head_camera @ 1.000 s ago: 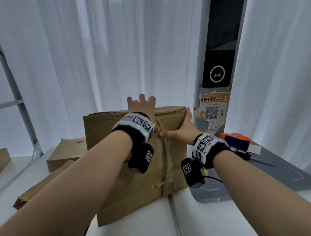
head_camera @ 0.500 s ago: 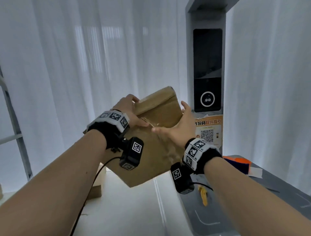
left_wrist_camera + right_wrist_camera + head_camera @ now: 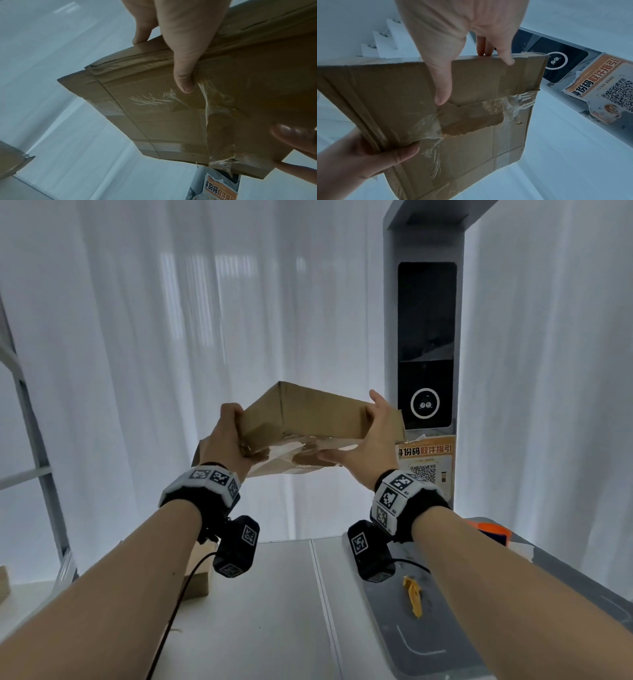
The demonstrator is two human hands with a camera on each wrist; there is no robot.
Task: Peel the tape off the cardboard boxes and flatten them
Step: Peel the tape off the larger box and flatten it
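Both hands up in front of me, holding the cardboard box (image 3: 318,414) in the air, well above the white surface (image 3: 274,611). My left hand (image 3: 227,440) grips the box's left edge: fingers wrapped over the far side, thumb (image 3: 184,75) pressed on the taped underside. My right hand (image 3: 371,446) clamps the right end: thumb (image 3: 442,86) flat on the bottom face, fingers hooked over the far edge. The box is tilted, underside facing me. Clear tape (image 3: 518,102) runs across that face, wrinkled and partly lifted, with a torn patch (image 3: 471,119) where the cardboard's top layer has come off (rough brown, ragged outline). More tape bands along the edges, one loose shred (image 3: 221,163) hanging at a corner. On the surface to my left, another cardboard box (image 3: 197,573), mostly hidden behind my forearm. To my right, a grey mat (image 3: 428,645) with a yellow scrap (image 3: 412,595) on it, and behind it a grey kiosk (image 3: 426,344) with a dark screen and an orange QR poster (image 3: 426,463). White curtains all round.
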